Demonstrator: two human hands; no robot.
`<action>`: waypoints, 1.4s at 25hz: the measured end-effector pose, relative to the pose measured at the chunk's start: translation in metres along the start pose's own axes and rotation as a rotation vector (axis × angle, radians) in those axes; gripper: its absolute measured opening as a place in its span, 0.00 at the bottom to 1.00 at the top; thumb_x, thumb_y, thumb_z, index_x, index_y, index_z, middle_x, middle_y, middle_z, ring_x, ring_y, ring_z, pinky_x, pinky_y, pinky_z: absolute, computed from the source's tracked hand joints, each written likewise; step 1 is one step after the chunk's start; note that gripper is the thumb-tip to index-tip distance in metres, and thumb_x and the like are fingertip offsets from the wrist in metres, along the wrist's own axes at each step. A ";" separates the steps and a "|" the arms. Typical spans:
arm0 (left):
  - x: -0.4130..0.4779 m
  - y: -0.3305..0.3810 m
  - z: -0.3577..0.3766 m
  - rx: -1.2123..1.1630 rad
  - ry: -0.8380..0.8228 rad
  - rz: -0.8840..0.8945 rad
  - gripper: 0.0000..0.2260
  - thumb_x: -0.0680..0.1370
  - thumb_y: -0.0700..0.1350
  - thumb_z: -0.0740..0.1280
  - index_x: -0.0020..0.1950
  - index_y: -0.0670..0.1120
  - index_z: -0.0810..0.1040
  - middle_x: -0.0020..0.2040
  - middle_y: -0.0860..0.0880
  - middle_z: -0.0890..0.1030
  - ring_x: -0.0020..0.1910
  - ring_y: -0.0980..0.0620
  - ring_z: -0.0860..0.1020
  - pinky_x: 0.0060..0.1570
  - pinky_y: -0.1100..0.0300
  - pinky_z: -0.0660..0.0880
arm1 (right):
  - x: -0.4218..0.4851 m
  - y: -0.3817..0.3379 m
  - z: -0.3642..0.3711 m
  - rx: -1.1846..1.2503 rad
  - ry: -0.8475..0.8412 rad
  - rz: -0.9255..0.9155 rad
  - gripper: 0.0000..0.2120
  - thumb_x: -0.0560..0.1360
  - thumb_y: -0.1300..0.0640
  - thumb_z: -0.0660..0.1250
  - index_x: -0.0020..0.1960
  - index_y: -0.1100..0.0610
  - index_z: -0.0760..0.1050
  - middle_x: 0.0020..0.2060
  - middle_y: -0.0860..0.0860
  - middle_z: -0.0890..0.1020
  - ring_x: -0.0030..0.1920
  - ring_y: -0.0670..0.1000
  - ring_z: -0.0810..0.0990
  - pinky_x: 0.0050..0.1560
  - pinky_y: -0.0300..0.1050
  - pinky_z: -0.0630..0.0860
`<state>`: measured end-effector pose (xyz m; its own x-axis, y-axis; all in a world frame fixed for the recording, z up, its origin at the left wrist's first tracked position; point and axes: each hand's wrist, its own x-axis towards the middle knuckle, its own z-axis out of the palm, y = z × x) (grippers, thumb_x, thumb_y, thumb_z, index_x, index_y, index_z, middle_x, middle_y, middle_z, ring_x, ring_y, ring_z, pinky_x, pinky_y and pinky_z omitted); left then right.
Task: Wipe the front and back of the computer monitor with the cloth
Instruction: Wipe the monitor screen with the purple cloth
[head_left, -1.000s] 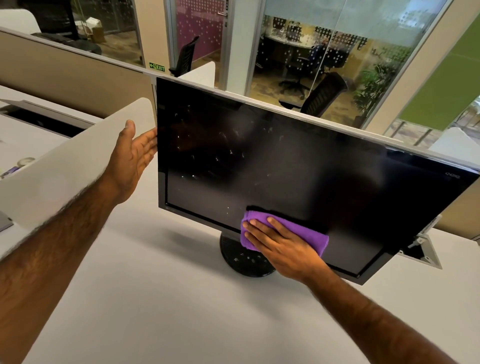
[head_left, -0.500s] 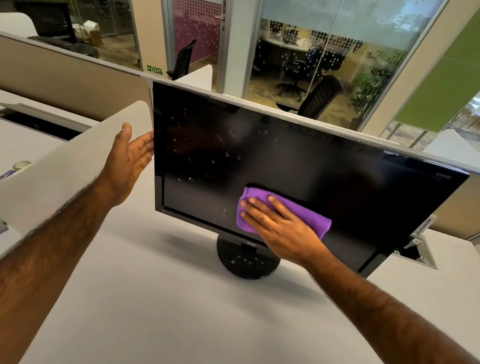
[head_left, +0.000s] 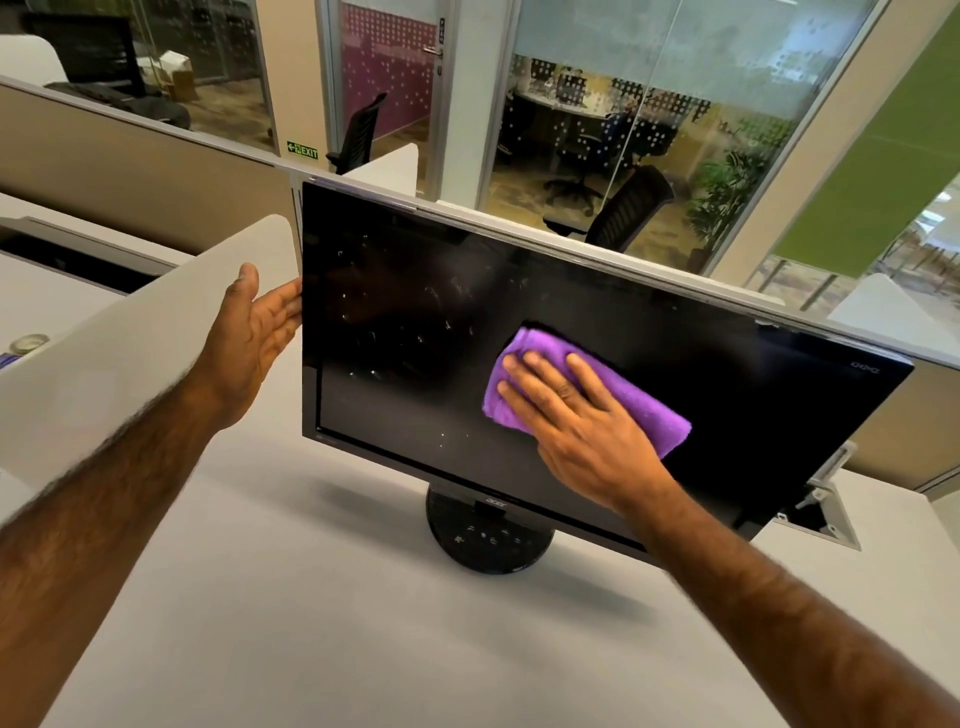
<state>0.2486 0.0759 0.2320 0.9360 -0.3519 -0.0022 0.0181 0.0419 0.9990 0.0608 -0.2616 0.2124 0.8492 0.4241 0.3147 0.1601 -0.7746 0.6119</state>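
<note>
1. Nearest is the pale desk (head_left: 311, 649), with both bare forearms reaching over it toward the monitor (head_left: 753, 415).
2. The monitor's round black stand (head_left: 488, 540) sits on the desk, and the screen above it is tilted, its right side lower.
3. The right hand (head_left: 587, 431) lies flat on the purple cloth (head_left: 654, 410). Its fingers are straight and slightly spread, pressing the folded cloth against the glass just right of the screen's middle rather than gripping it.
4. The left hand (head_left: 254, 338) is open, palm toward the monitor's left edge and thumb up. Its fingertips reach that edge and seem to steady it (actual contact is hard to confirm).
5. Progress, as I judge it: the front is partly wiped. The glass around and right of the cloth looks clean and dark, while white specks and smears dot the left half. That half and the corners are left to do. The back faces away and cannot be seen, so it probably remains.
6. Behind the left hand stands a white divider (head_left: 104, 364), and farther off a glass wall (head_left: 597, 104) with an office chair (head_left: 623, 213) beyond it.
</note>
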 end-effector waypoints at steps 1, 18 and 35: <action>0.000 0.001 0.000 -0.004 0.000 -0.002 0.32 0.84 0.66 0.40 0.82 0.52 0.63 0.80 0.53 0.67 0.79 0.52 0.65 0.80 0.53 0.56 | -0.003 -0.004 0.005 -0.007 -0.036 -0.064 0.35 0.81 0.56 0.59 0.83 0.57 0.46 0.83 0.56 0.48 0.82 0.57 0.45 0.81 0.59 0.45; 0.000 0.007 -0.001 0.007 -0.033 0.000 0.31 0.84 0.64 0.39 0.81 0.52 0.63 0.79 0.53 0.67 0.78 0.53 0.65 0.80 0.54 0.56 | 0.023 0.019 -0.020 -0.052 -0.034 -0.064 0.37 0.79 0.55 0.60 0.83 0.57 0.47 0.83 0.56 0.48 0.82 0.56 0.45 0.81 0.59 0.45; -0.001 0.001 -0.001 -0.010 -0.012 0.010 0.31 0.85 0.63 0.40 0.82 0.52 0.62 0.80 0.53 0.66 0.79 0.52 0.64 0.80 0.52 0.55 | 0.051 0.028 -0.036 -0.027 0.017 0.069 0.38 0.78 0.53 0.62 0.83 0.57 0.49 0.82 0.56 0.50 0.82 0.56 0.45 0.81 0.60 0.44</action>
<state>0.2486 0.0774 0.2327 0.9318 -0.3628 0.0087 0.0121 0.0550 0.9984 0.0901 -0.2450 0.2721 0.8491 0.3784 0.3684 0.0879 -0.7891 0.6079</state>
